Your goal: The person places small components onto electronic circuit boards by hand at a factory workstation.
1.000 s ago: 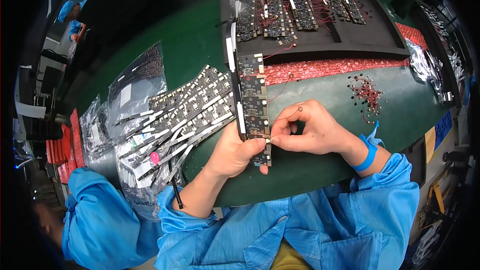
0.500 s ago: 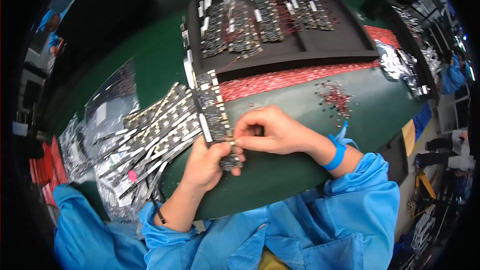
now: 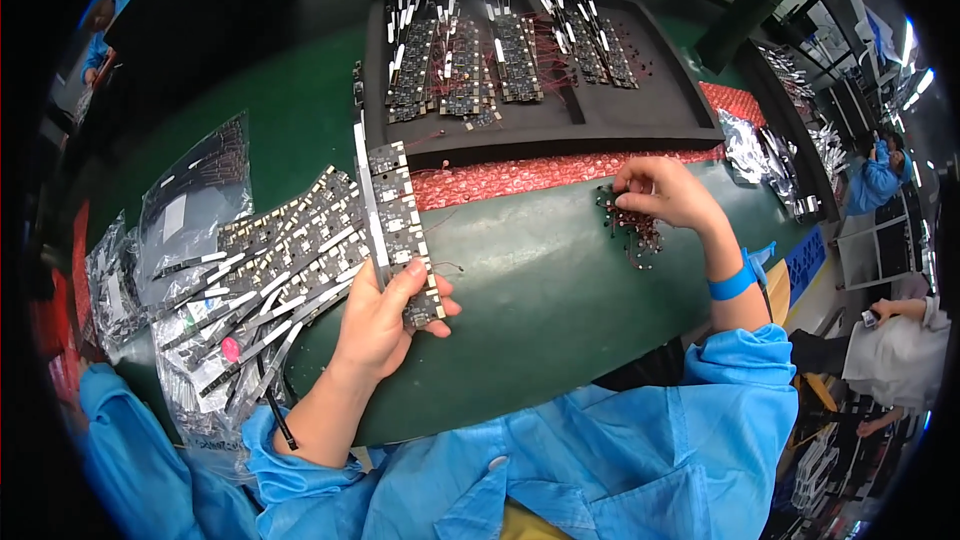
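My left hand [image 3: 372, 332] is closed round the lower end of a long black circuit board [image 3: 400, 215], thumb on top. A black-and-white flat cable [image 3: 364, 165] runs along the board's left edge, and thin red wires with small dark tips stick out at its right. Farther right, my right hand [image 3: 668, 198] is over a heap of small dark parts on red wires [image 3: 636, 236]. Its thumb and index finger come together at the heap's top edge; whatever is between them is too small to make out. A blue wrist strap [image 3: 735, 286] circles that wrist.
A black foam tray [image 3: 560, 140] holding rows of wired boards stands at the back, with red bubble wrap [image 3: 480, 180] along its front. More boards [image 3: 290, 230] lie fanned at the left beside clear bags [image 3: 205, 175]. Silver bags [image 3: 745, 148] lie at the right.
My right hand has left the board and moved right to the heap of wired parts. My left hand still holds the board. The view has shifted slightly.
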Demonstrator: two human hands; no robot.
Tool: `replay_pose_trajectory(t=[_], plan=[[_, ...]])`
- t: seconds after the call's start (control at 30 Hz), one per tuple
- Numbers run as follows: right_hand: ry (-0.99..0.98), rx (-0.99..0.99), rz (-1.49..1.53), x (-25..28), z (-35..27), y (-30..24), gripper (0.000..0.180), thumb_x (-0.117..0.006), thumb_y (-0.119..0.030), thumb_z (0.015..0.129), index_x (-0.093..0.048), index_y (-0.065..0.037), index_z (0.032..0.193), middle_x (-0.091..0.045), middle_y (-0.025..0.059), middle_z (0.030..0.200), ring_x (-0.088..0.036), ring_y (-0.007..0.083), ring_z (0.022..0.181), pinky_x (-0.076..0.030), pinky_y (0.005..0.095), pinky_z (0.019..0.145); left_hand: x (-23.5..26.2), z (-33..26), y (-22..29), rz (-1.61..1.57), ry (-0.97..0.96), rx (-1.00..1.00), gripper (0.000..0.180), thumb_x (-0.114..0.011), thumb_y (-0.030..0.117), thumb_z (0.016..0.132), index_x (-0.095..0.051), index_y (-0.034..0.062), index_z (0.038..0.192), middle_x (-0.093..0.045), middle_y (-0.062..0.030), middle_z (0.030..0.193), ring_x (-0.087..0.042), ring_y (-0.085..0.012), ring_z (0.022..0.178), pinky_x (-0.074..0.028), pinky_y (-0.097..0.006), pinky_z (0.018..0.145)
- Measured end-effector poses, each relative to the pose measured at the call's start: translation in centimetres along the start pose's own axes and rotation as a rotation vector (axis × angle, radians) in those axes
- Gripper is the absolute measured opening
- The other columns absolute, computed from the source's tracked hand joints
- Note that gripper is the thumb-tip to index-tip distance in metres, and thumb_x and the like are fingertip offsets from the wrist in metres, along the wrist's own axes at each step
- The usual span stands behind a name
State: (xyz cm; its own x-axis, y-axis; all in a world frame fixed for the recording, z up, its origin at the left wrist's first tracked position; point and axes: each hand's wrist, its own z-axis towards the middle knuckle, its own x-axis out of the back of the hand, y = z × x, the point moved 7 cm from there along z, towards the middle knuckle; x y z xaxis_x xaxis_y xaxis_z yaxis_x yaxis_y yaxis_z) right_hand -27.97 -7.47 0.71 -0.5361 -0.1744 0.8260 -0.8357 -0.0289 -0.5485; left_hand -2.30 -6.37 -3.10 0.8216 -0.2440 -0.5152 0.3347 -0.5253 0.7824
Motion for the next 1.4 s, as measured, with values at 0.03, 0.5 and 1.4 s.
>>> replay_pose_trajectory(t=[0.03,0.5,1.4], plan=[[-0.001,0.002,-0.004,-0.1,0.2,0.1,0.011,-0.055,-0.006,0.059,-0.050,-0.001,0.067,-0.047,0.0027,0.052,-0.044,0.0089,0.049,-0.036,0.0215,0.047,-0.1,0.0,0.1,-0.004,-0.001,-0.003,0.015,-0.042,0.013,0.074,-0.036,0.0018,0.082,-0.049,-0.0117,0.067,-0.052,-0.0191,0.056,-0.043,-0.024,0.038],[0.368,-0.144,0.648,1.7,-0.5,2.9,0.007,-0.046,-0.010,0.072,-0.045,-0.004,0.074,-0.050,0.0006,0.062,-0.037,0.0010,0.049,-0.029,0.0134,0.042,-0.2,-0.5,-0.2,-0.019,-0.050,0.067,0.019,-0.043,0.009,0.073,-0.033,0.0025,0.087,-0.047,-0.0110,0.075,-0.052,-0.0219,0.063,-0.047,-0.030,0.045],[0.501,0.932,0.011,-4.8,-2.3,-18.4,0.018,-0.054,-0.005,0.050,-0.052,-0.005,0.068,-0.050,0.0021,0.061,-0.048,0.0147,0.056,-0.036,0.0244,0.051,-0.7,-1.3,2.0,-0.062,-0.156,-0.236,0.017,-0.047,0.006,0.070,-0.037,0.0000,0.082,-0.047,-0.0093,0.069,-0.050,-0.0154,0.057,-0.043,-0.023,0.043]])
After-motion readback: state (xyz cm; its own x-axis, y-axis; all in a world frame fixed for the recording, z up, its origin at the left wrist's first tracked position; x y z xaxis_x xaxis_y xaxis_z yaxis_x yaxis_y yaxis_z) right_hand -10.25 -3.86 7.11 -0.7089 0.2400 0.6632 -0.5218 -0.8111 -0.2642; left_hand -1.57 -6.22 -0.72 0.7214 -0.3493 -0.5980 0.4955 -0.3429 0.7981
